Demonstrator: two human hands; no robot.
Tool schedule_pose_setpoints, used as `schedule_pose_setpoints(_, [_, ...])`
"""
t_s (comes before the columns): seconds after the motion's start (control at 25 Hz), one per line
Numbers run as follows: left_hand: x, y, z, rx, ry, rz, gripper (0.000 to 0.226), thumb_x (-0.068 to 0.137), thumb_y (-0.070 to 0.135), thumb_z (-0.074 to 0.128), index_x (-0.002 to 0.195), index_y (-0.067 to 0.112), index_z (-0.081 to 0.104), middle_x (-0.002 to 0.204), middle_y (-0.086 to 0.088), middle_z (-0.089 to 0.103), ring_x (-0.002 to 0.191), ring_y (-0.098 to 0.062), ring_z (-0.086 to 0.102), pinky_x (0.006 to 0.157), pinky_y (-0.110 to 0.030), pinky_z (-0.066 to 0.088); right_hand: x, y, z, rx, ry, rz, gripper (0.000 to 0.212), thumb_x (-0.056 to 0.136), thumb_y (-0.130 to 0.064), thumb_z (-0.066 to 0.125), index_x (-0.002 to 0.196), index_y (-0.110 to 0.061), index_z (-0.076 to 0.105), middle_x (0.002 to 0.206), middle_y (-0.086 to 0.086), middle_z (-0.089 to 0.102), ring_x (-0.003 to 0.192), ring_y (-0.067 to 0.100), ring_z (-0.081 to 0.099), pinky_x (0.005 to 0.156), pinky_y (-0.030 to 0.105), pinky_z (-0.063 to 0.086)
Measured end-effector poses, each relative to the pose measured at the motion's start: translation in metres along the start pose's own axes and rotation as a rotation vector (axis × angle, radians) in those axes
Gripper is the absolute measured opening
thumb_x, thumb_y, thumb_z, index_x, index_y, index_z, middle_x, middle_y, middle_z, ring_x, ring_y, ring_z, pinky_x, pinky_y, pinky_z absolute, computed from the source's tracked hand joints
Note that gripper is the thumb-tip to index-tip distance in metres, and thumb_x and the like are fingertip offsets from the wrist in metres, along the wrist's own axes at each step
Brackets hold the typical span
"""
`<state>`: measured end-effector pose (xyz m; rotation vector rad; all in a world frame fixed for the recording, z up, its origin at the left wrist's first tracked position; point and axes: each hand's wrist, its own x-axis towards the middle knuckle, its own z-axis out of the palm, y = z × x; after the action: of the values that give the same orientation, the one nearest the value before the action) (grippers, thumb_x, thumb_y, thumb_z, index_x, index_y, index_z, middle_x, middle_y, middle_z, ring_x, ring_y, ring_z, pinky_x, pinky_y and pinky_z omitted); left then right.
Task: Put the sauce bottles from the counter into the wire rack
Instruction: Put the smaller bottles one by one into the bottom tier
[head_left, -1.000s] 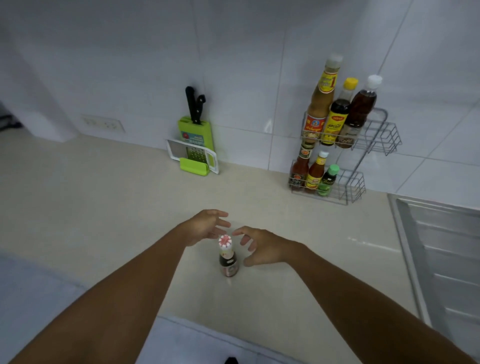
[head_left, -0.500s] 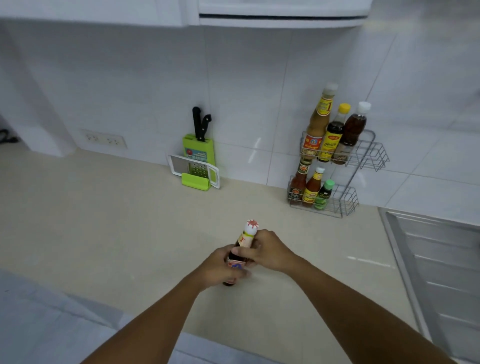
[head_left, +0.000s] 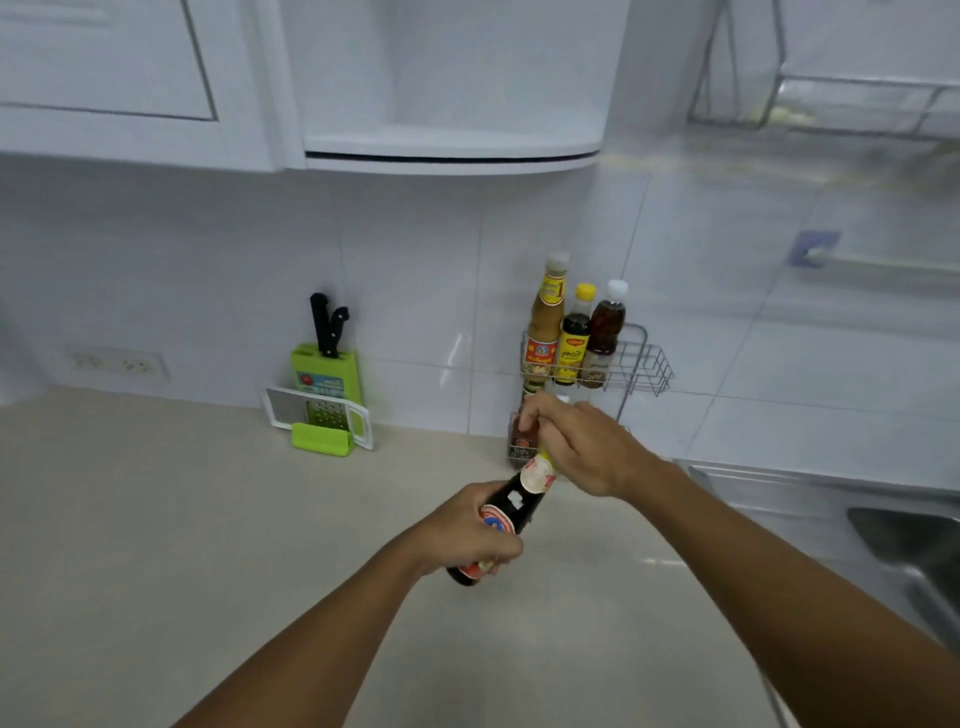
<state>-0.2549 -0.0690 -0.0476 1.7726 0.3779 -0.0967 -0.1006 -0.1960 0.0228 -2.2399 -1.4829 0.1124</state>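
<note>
Left hand (head_left: 467, 535) grips the tilted bottle (head_left: 506, 514) by its body; right hand (head_left: 582, 447) clasps its top, above the worktop (head_left: 156, 519).

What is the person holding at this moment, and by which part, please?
A dark sauce bottle, tilted: the left hand wraps its lower body, the right hand grips its neck and cap end.

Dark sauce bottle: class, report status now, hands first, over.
Left hand shut on dark sauce bottle, right hand shut on its neck. Bottle tilted, off the counter, short of wire rack. Path looks open.
</note>
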Motion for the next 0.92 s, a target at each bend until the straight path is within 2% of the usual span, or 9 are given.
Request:
schedule_pose_setpoints(0.12, [0.016,0.011,0.022,0.600,0.414,0.048,0.056,0.066,0.040,0.071,0.120,0.040,0.055,0.092,0.004,0.070,0.077,-0.019,0.068,0.063,-0.027,0.050,-0.008,0.013,-0.001,0.124,0.116,0.236,0.020,0.105,-0.025,0.036,0.097,-0.018,0.053,0.085,0.008,0.064,0.075,0.024,0.058,0.067,0.040,0.047])
schedule_pose_setpoints(0.2, [0.026,0.015,0.035,0.950,0.631,0.125,0.053,0.074,0.044,0.065,0.125,0.039,0.050,0.101,0.005,0.071,0.089,-0.019,0.070,0.068,-0.028,0.048,-0.009,0.020,-0.003,0.186,0.143,0.439,0.025,0.106,-0.024,0.035,0.090,-0.014,0.051,0.087,0.012,0.062,0.072,0.020,0.055,0.062,0.035,0.044])
schedule_pose_setpoints(0.24, [0.030,0.016,0.040,0.984,0.651,0.157,0.053,0.076,0.044,0.065,0.126,0.039,0.049,0.104,0.006,0.071,0.092,-0.019,0.070,0.069,-0.028,0.049,-0.010,0.023,-0.006,0.205,0.115,0.514,0.027,0.107,-0.024,0.035,0.089,-0.012,0.052,0.086,0.011,0.061,0.069,0.016,0.052,0.058,0.032,0.040])
schedule_pose_setpoints(0.32, [0.037,0.021,0.042,0.827,0.499,0.124,0.061,0.071,0.043,0.068,0.129,0.042,0.050,0.106,0.006,0.071,0.090,-0.019,0.071,0.072,-0.030,0.053,-0.015,0.031,-0.018,0.272,0.038,0.537,0.031,0.106,-0.027,0.037,0.094,-0.009,0.059,0.083,0.003,0.060,0.069,0.012,0.051,0.057,0.029,0.036])
schedule_pose_setpoints(0.44, [0.047,0.037,0.037,0.024,-0.056,-0.033,0.054,0.071,0.038,0.081,0.119,0.025,0.059,0.087,-0.005,0.071,0.068,-0.021,0.068,0.071,-0.045,0.059,-0.024,0.050,-0.036,0.378,0.037,0.348,0.028,0.099,-0.035,0.045,0.094,-0.020,0.069,0.092,-0.009,0.070,0.087,0.011,0.062,0.073,0.031,0.046])
schedule_pose_setpoints(0.52, [0.050,0.045,0.040,-0.306,-0.361,-0.123,0.052,0.085,0.051,0.071,0.116,0.013,0.056,0.083,-0.012,0.068,0.068,-0.026,0.065,0.070,-0.044,0.057,-0.025,0.063,-0.043,0.387,0.064,0.259,0.030,0.091,-0.031,0.043,0.082,-0.020,0.069,0.083,-0.011,0.071,0.079,0.008,0.062,0.072,0.032,0.046])
schedule_pose_setpoints(0.6, [0.060,0.053,0.051,-0.427,-0.441,-0.145,0.050,0.092,0.055,0.058,0.124,0.017,0.052,0.091,-0.017,0.067,0.078,-0.030,0.066,0.079,-0.044,0.057,-0.023,0.076,-0.050,0.366,0.089,0.228,0.033,0.089,-0.031,0.039,0.077,-0.016,0.066,0.073,-0.012,0.065,0.068,0.005,0.056,0.065,0.031,0.042])
schedule_pose_setpoints(0.76, [0.087,0.059,0.075,-0.055,-0.146,0.033,0.048,0.093,0.056,0.055,0.136,0.042,0.042,0.118,-0.016,0.067,0.096,-0.021,0.067,0.095,-0.049,0.055,-0.014,0.105,-0.058,0.126,0.104,0.296,0.040,0.089,-0.043,0.028,0.080,-0.014,0.054,0.078,0.009,0.062,0.074,0.025,0.056,0.069,0.045,0.047])
schedule_pose_setpoints(0.92, [0.118,0.045,0.106,0.855,0.506,0.227,0.055,0.088,0.069,0.033,0.135,0.042,0.039,0.121,0.005,0.065,0.107,-0.023,0.064,0.085,-0.048,0.050,0.000,0.122,-0.053,0.123,0.151,0.703,0.037,0.102,-0.029,0.034,0.069,-0.016,0.047,0.074,0.008,0.054,0.069,0.026,0.050,0.061,0.035,0.039])
